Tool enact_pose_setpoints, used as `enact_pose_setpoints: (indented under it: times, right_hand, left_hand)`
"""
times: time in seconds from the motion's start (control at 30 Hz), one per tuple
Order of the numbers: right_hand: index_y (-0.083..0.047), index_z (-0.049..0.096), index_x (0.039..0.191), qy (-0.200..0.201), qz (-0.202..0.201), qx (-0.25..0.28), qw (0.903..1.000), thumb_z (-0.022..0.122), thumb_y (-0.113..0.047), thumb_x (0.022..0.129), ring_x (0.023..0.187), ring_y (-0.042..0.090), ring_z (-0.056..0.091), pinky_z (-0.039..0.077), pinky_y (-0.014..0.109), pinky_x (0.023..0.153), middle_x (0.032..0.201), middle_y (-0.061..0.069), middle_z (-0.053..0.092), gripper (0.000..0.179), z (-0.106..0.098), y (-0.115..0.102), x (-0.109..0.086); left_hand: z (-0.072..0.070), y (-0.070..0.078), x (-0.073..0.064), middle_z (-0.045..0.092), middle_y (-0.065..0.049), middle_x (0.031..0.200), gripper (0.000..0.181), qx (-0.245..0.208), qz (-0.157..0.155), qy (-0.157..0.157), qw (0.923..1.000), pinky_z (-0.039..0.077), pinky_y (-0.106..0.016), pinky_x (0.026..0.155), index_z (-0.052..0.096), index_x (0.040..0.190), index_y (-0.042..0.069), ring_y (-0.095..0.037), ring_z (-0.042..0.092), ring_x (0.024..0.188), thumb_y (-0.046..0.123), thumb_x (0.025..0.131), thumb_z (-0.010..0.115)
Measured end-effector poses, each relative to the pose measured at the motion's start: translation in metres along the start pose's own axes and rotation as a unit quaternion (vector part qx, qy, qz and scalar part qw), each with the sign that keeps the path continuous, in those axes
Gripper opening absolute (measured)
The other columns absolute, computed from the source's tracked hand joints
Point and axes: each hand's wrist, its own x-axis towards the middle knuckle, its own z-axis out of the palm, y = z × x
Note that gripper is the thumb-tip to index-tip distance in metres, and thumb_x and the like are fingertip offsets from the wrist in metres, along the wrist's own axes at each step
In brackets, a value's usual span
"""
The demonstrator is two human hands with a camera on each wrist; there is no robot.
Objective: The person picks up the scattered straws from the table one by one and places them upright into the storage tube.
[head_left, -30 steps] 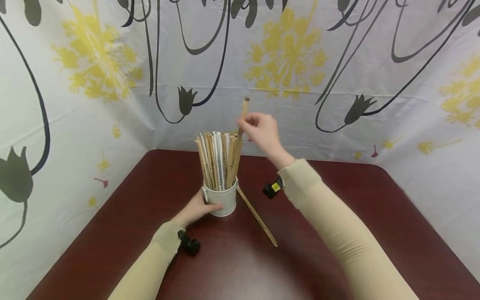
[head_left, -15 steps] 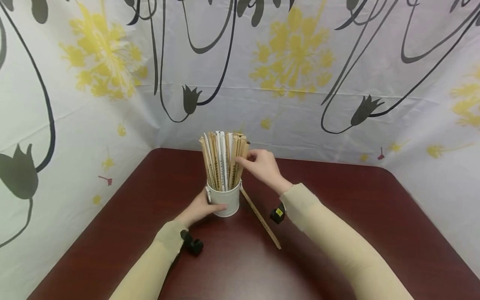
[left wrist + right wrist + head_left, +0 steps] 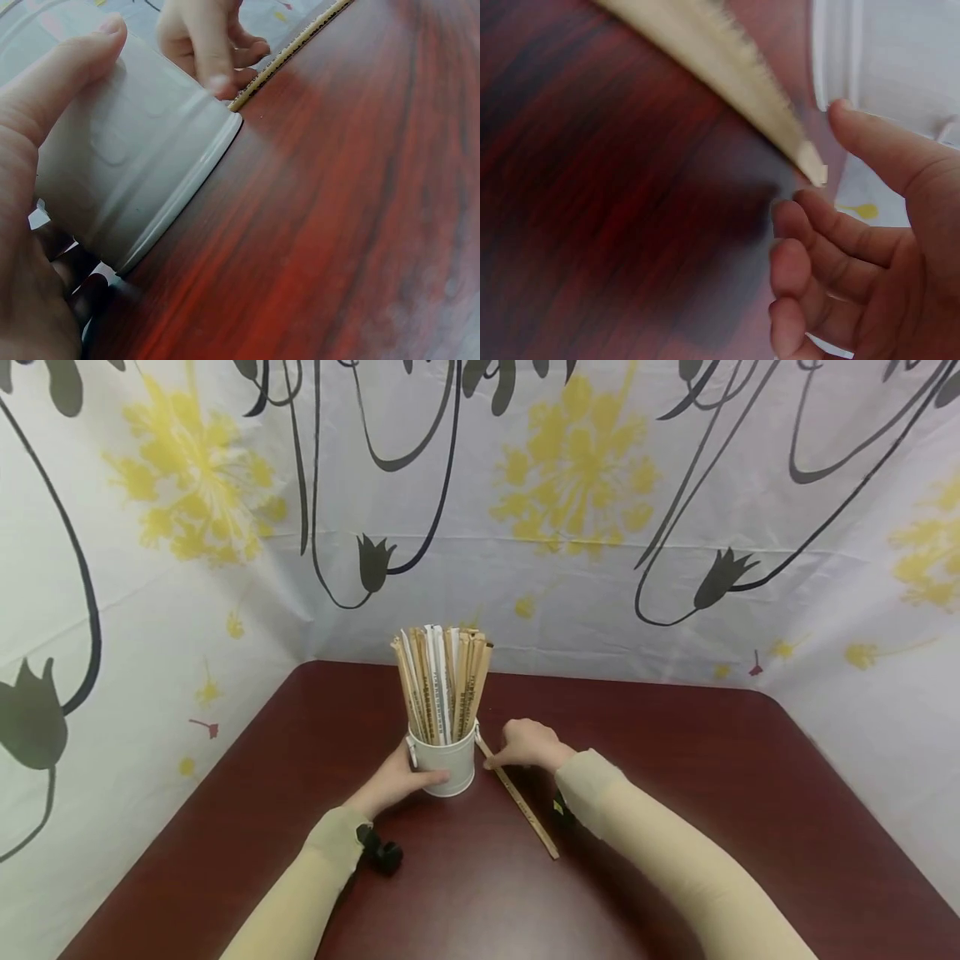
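Observation:
A small white metal bucket (image 3: pixel 453 770) stands upright on the table, packed with several slim paper-wrapped sticks (image 3: pixel 438 685), tan and white with printed marks. My left hand (image 3: pixel 392 783) grips the bucket's left side, its thumb (image 3: pixel 71 71) across the front wall. One tan paper-wrapped stick (image 3: pixel 531 818) lies on the table, its far end close to the bucket's right side. Over that end is my right hand (image 3: pixel 527 745), thumb and fingers bent but apart. In the right wrist view, the stick's tip (image 3: pixel 811 163) lies between the thumb and fingertips, with no grip on it visible.
The dark red wooden table (image 3: pixel 675 760) reaches a patterned white cloth (image 3: pixel 585 618) at the back and sides. A black wrist camera (image 3: pixel 381 852) sits under the left wrist, low over the table.
My right hand has put the tan stick it held into the bucket, let go, and moved down to the stick lying on the table. My left hand keeps its grip on the bucket.

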Motion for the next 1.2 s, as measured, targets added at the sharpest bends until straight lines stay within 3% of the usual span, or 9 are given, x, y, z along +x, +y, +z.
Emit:
enact_pose_setpoints:
  times: [0.17,0.37,0.53,0.67,0.8,0.97,1.07,1.2]
  right_hand:
    - [-0.014,0.062,0.058,-0.030,0.027,-0.018,0.9990,0.080,-0.031,0.077,0.045,0.016,0.053,0.037,0.030,0.041,0.052,0.002,0.056,0.031,-0.003,0.010,-0.003]
    - [-0.012,0.062,0.062,-0.042,0.044,0.023,0.9979,0.071,-0.017,0.082,0.044,0.018,0.053,0.034,0.028,0.041,0.052,0.003,0.054,0.022,-0.022,0.042,-0.015]
    - [-0.009,0.070,0.069,0.021,0.037,0.081,0.9958,0.067,-0.019,0.083,0.056,0.026,0.063,0.045,0.030,0.047,0.061,0.006,0.064,0.018,-0.061,0.060,-0.022]
    - [-0.003,0.073,0.081,0.104,0.025,0.135,0.9851,0.065,-0.021,0.087,0.061,0.026,0.064,0.050,0.032,0.055,0.069,0.008,0.068,0.020,-0.109,0.055,-0.029]
    - [-0.001,0.074,0.094,0.205,0.011,0.167,0.9645,0.065,-0.022,0.089,0.062,0.022,0.064,0.051,0.031,0.059,0.080,0.010,0.071,0.024,-0.157,0.031,-0.038]
    - [-0.005,0.072,0.101,0.319,-0.022,0.199,0.9263,0.062,-0.027,0.090,0.064,0.022,0.065,0.050,0.029,0.062,0.093,0.009,0.071,0.025,-0.200,-0.010,-0.047]
    - [-0.007,0.071,0.098,0.361,-0.060,0.233,0.9011,0.061,-0.028,0.092,0.064,0.021,0.064,0.051,0.030,0.065,0.093,0.006,0.070,0.024,-0.209,-0.038,-0.048]
    - [-0.004,0.071,0.094,0.399,-0.127,0.286,0.8620,0.066,-0.023,0.090,0.058,0.017,0.061,0.053,0.029,0.060,0.086,0.006,0.069,0.019,-0.196,-0.070,-0.045]
  left_hand:
    - [0.000,-0.001,0.000,0.046,-0.009,0.142,0.094,-0.005,0.015,-0.008,0.9999,0.031,-0.046,0.107,0.023,0.151,0.018,-0.025,0.045,0.128,0.009,0.078,0.082]
    - [-0.001,0.003,0.002,0.048,-0.006,0.141,0.094,0.004,0.011,-0.005,0.9999,0.032,-0.045,0.106,0.025,0.151,0.020,-0.023,0.046,0.127,0.010,0.077,0.083]
    - [0.000,0.004,0.002,0.049,-0.009,0.140,0.091,-0.005,-0.006,-0.006,1.0000,0.034,-0.046,0.105,0.025,0.149,0.017,-0.026,0.047,0.126,0.008,0.078,0.082]
    - [0.001,0.010,-0.001,0.047,-0.014,0.140,0.092,-0.016,-0.020,-0.006,0.9997,0.034,-0.048,0.105,0.024,0.150,0.013,-0.030,0.046,0.126,0.005,0.078,0.080]
    - [0.000,0.027,-0.008,0.046,-0.017,0.141,0.090,-0.016,-0.024,-0.011,0.9995,0.034,-0.048,0.104,0.022,0.150,0.008,-0.032,0.045,0.126,0.005,0.080,0.079]
    - [0.000,0.035,-0.012,0.046,-0.016,0.141,0.089,-0.015,-0.020,-0.016,0.9996,0.034,-0.046,0.104,0.023,0.150,0.008,-0.030,0.046,0.127,0.006,0.080,0.078]
    - [0.000,0.034,-0.011,0.047,-0.015,0.140,0.088,-0.017,-0.012,-0.016,0.9997,0.034,-0.046,0.105,0.025,0.149,0.007,-0.029,0.046,0.126,0.004,0.080,0.079]
    - [0.001,0.026,-0.007,0.048,-0.015,0.140,0.090,-0.019,0.005,-0.015,0.9997,0.033,-0.047,0.105,0.024,0.150,0.008,-0.030,0.046,0.126,0.005,0.079,0.080]
